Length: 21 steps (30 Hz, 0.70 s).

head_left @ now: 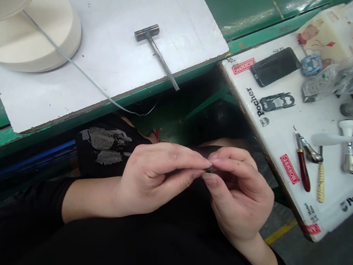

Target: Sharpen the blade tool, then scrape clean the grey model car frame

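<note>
My left hand (156, 180) and my right hand (236, 194) meet in front of my body, above my dark lap. Their fingertips pinch a small dark part (212, 169) between them, and most of it is hidden by my fingers. Its exact shape is too small to tell. Neither hand touches the table. Beyond my hands, a steel T-handle tool (153, 45) lies on a white board (115, 8), out of reach of my fingertips at this moment.
A cream desk fan (29, 26) and its cable sit on the white board. To the right, a white Pocher mat (273, 129) holds a phone, a red-handled tool, a wooden-handled tool, plastic bags and small parts. A green bench edge runs between.
</note>
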{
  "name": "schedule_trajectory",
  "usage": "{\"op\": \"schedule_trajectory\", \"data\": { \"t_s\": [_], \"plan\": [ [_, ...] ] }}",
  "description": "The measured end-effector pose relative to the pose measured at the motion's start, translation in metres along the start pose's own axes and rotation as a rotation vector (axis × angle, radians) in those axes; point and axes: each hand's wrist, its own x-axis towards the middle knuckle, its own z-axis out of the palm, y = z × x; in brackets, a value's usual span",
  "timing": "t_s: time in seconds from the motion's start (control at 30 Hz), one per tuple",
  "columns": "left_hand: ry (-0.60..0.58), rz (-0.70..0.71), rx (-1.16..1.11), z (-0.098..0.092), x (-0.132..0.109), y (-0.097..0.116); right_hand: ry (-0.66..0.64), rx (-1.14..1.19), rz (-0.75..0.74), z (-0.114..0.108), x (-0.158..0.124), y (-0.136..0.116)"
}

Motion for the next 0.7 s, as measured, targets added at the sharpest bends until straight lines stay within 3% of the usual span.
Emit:
{"op": "schedule_trajectory", "data": {
  "t_s": [0.7],
  "plan": [
    [-0.055,0.139,0.082,-0.007,-0.004,0.003,-0.069,-0.068,-0.042,-0.007,0.001,-0.011]
  ]
}}
